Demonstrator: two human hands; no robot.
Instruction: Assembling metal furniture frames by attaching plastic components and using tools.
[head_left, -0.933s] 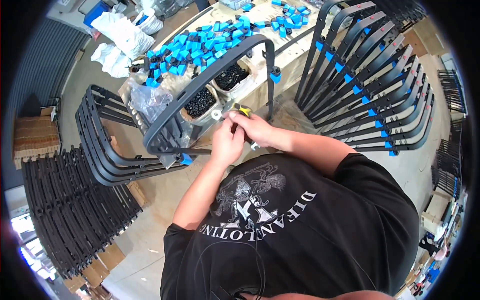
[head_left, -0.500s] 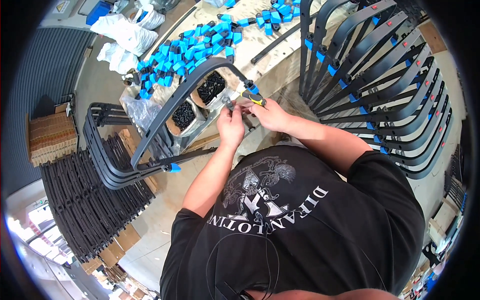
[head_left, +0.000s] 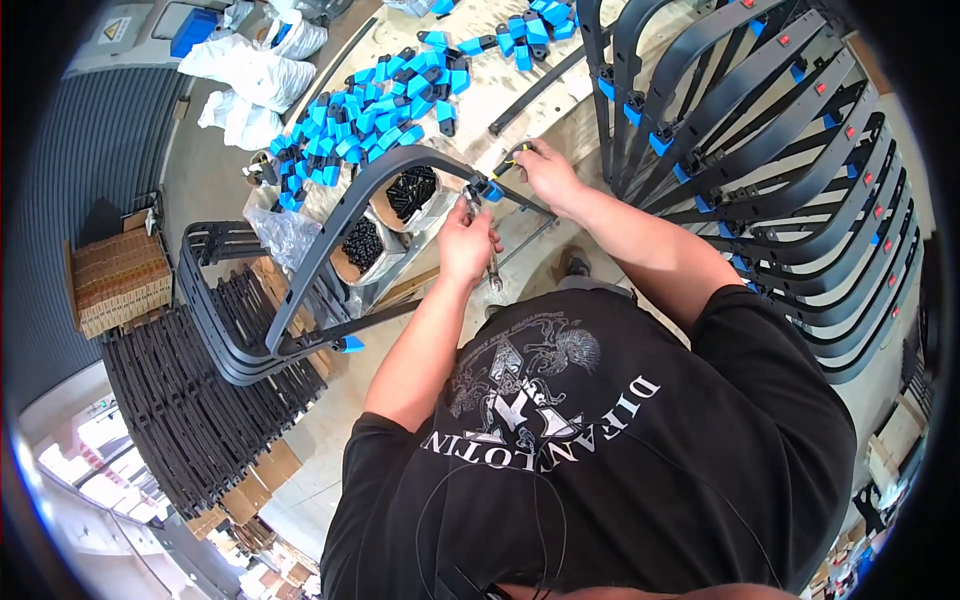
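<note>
Head view: the left hand (head_left: 467,247) grips a metal wrench (head_left: 495,281), upper end near the blue fitting (head_left: 491,191) on the curved black frame (head_left: 337,222), beside the parts bins (head_left: 428,216). The right hand (head_left: 550,180) holds a yellow-and-black tool (head_left: 519,152); its tip is hard to make out. Judged risk: a poorly seated wrench could slip, marring the frame.

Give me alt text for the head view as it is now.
The left hand grips a wrench and the right hand a yellow-black tool, beside a curved frame. Blue parts lie heaped on a table near two boxes; more black frames line the right.
</note>
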